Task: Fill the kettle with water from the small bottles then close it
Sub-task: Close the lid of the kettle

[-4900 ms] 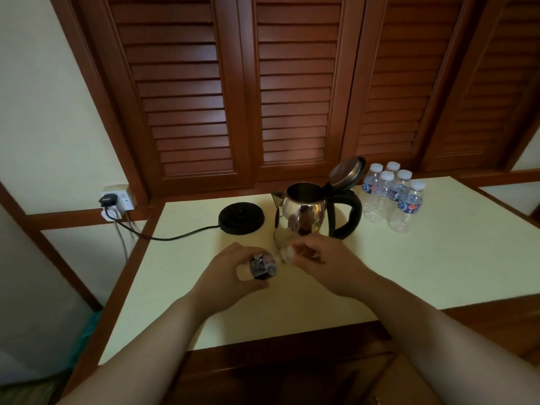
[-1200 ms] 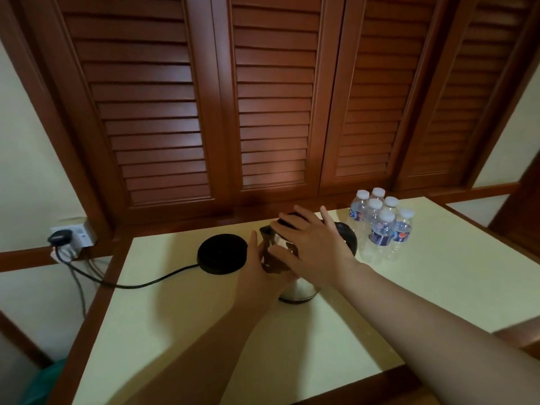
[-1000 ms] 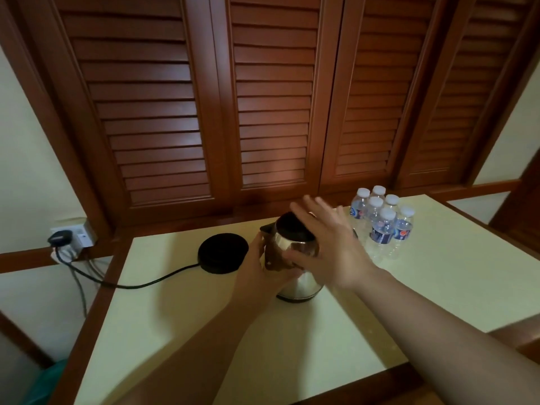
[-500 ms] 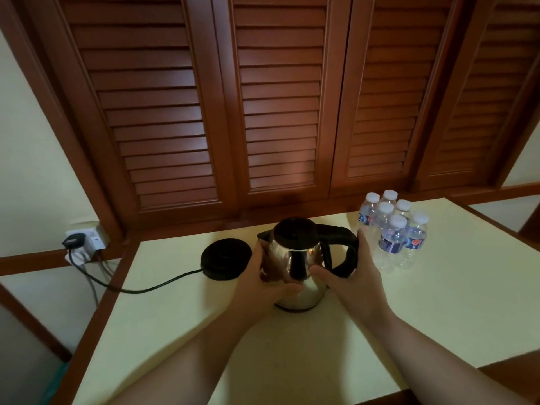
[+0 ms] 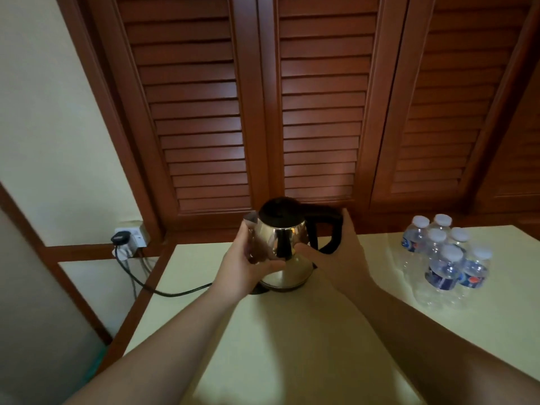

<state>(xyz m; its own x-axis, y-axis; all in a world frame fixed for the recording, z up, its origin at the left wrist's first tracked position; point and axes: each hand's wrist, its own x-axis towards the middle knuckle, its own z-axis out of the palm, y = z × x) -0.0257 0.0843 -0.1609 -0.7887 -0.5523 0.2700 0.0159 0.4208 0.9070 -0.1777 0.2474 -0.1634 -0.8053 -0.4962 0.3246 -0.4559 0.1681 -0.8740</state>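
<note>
Both hands cup the closed kettle point(image 5: 282, 244): left hand point(image 5: 248, 266) fingers wrapped round its left side, right hand point(image 5: 340, 258) curled on the black handle point(image 5: 331, 229).

Single head cam, looking forward-down over table point(image 5: 292, 331), close; kettle point(image 5: 282, 244) at 12 o'clock, shutters behind.

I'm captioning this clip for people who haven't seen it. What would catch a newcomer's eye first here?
The shiny steel kettle with its black lid shut, mid-table, gripped by the left hand on its body and the right hand at the black handle. Next, the cluster of small capped water bottles at the right, and the louvred wooden doors behind.
</note>
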